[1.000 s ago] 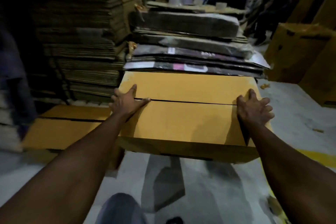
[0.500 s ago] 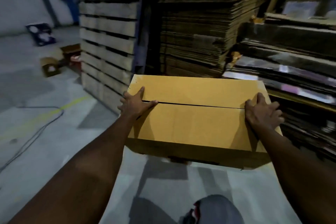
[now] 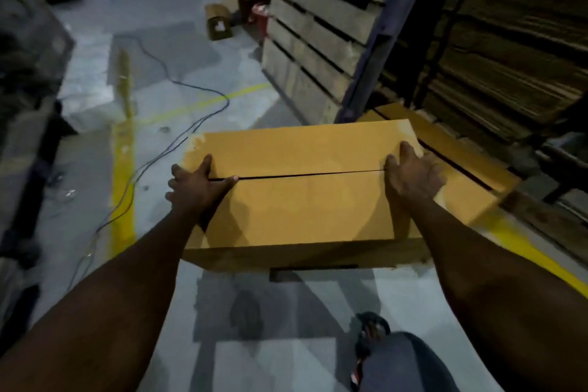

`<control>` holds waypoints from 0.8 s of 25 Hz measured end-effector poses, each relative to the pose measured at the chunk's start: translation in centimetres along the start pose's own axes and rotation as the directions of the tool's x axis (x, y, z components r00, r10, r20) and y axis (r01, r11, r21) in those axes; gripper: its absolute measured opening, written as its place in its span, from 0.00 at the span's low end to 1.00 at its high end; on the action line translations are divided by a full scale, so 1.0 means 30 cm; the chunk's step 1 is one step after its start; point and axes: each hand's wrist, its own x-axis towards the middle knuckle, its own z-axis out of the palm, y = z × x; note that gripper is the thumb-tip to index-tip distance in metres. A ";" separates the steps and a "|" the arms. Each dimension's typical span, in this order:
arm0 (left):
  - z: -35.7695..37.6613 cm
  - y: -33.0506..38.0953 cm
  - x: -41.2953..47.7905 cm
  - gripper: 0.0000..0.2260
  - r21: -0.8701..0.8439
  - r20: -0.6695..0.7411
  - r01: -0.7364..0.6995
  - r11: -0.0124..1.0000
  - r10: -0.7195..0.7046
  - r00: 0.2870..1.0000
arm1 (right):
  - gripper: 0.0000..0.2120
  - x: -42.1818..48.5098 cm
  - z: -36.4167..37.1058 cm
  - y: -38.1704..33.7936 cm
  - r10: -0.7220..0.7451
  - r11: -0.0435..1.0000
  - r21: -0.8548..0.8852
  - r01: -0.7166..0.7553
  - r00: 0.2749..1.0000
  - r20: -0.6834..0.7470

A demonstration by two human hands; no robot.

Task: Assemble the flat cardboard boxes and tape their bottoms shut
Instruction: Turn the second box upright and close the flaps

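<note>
A grey concrete floor (image 3: 222,360) carries everything. Out beyond the left grip (image 3: 197,184), a broad yellow painted stripe (image 3: 122,169) runs away from the person, and a thin dark cable (image 3: 173,81) snakes across it. Further off lies a small brown cardboard box (image 3: 218,22) (blurred). Ahead of the right grip (image 3: 413,173) stand pale wooden pallets (image 3: 318,25) on edge. Just outside that grip sits a second yellow-brown cardboard box (image 3: 455,156), flaps folded shut.
</note>
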 end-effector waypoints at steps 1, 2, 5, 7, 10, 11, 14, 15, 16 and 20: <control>0.007 -0.057 0.024 0.44 -0.001 -0.004 0.033 0.999 -0.033 0.999 | 0.21 0.014 0.064 -0.055 -0.029 1.000 0.002 0.029 0.999 0.026; 0.025 -0.102 0.051 0.44 0.005 -0.007 0.062 0.998 -0.062 0.998 | 0.21 0.030 0.129 -0.102 -0.052 0.999 0.006 0.052 0.997 0.055; 0.121 -0.199 0.156 0.43 0.004 -0.030 0.150 0.989 -0.149 0.988 | 0.22 0.108 0.322 -0.222 -0.131 0.991 0.006 0.132 0.984 0.124; 0.200 -0.241 0.248 0.43 -0.013 -0.041 0.199 0.980 -0.199 0.979 | 0.22 0.188 0.444 -0.289 -0.173 0.985 -0.003 0.174 0.977 0.126; 0.329 -0.268 0.378 0.43 -0.009 -0.043 0.235 0.972 -0.235 0.971 | 0.22 0.310 0.627 -0.339 -0.204 0.977 -0.022 0.210 0.966 0.162; 0.382 -0.268 0.436 0.43 -0.013 -0.049 0.235 0.972 -0.236 0.971 | 0.22 0.361 0.702 -0.351 -0.216 0.974 -0.033 0.225 0.961 0.170; 0.509 -0.265 0.583 0.42 -0.009 -0.060 0.248 0.969 -0.248 0.967 | 0.22 0.493 0.881 -0.392 -0.209 0.975 -0.037 0.219 0.962 0.177; 0.543 -0.256 0.627 0.42 -0.014 -0.066 0.245 0.969 -0.245 0.967 | 0.22 0.531 0.927 -0.402 -0.211 0.975 -0.039 0.219 0.964 0.162; 0.572 -0.258 0.661 0.42 -0.021 -0.072 0.245 0.969 -0.246 0.967 | 0.22 0.558 0.967 -0.413 -0.229 0.971 -0.037 0.237 0.961 0.153; 0.729 -0.284 0.746 0.40 0.122 -0.013 0.268 0.956 -0.269 0.963 | 0.31 0.618 1.135 -0.431 -0.361 0.888 -0.184 0.421 0.888 0.285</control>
